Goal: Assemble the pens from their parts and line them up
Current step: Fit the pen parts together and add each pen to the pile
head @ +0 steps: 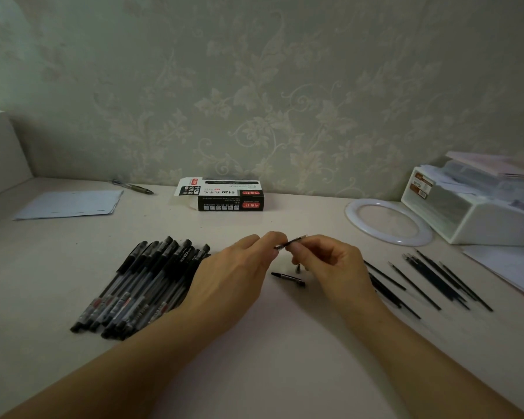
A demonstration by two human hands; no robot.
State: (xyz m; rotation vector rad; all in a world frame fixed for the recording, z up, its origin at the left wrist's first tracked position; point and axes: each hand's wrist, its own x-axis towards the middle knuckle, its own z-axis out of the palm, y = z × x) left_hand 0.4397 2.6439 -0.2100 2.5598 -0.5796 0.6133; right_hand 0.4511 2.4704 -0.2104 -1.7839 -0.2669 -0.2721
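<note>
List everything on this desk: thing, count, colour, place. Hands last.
capped pens: a pile, black and clear, front left
loose refills: several, black, front right
pen cap: one, black, centre
pen box: one, black and white, back centre
paper sheet: one, pale, back left
lone pen: one, dark, back left
ring: one, white, right
storage tray: one, white, far right
left hand: on thin pen part
right hand: pinching it
</note>
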